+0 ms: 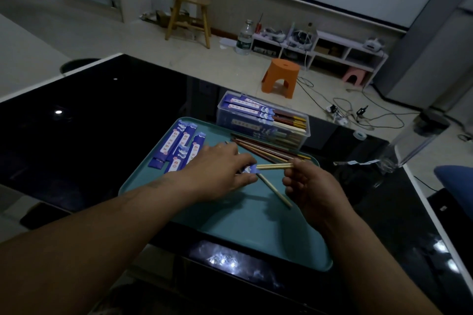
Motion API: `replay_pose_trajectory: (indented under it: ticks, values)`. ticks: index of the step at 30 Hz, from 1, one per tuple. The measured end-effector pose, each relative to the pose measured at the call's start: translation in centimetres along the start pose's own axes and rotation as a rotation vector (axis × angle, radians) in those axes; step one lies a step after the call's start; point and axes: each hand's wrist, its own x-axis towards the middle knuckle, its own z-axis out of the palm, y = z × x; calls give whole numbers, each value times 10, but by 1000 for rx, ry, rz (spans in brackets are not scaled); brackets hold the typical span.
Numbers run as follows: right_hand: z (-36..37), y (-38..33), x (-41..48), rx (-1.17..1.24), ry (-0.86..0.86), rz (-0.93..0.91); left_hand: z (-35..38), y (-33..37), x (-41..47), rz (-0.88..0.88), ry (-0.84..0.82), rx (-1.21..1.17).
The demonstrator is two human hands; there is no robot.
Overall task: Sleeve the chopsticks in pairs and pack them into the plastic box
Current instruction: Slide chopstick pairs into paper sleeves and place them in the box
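At tray (230, 225) centre: left hand (220, 169) pinched sleeve (249, 169); right hand (309, 186), at its 3 o'clock, pinched pair (275, 166), likely light, stiff, slick, best held near ends; box (258, 132) at 12 o'clock

Two bare arms in dim light, seen from above by the person's own head camera.

The left forearm (102, 233) and the right forearm (371, 258) are uncovered along all the length that shows, from the lower edge of the view to the wrists, and the left hand (217, 169) and the right hand (311, 188) are bare as well. Just behind the left wrist lies a faint darker smudge across the arm; whether it is a mark on the skin or only shadow cannot be told. Knuckles and finger joints show as soft ridges.
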Motion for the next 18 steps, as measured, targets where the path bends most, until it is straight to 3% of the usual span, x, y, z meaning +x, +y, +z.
replay_pose_trajectory:
  ticks: [8, 12, 18]
  values:
    - [-14, -1, 24, 67, 177, -34, -15, -21, 10, -245, 238, -174]
    - [-19, -11, 34, 126, 207, -55, -20, -36, 14, -307, 271, -335]
    - [-19, -32, 49, 141, 182, -88, -19, -41, 18, -344, 272, -395]
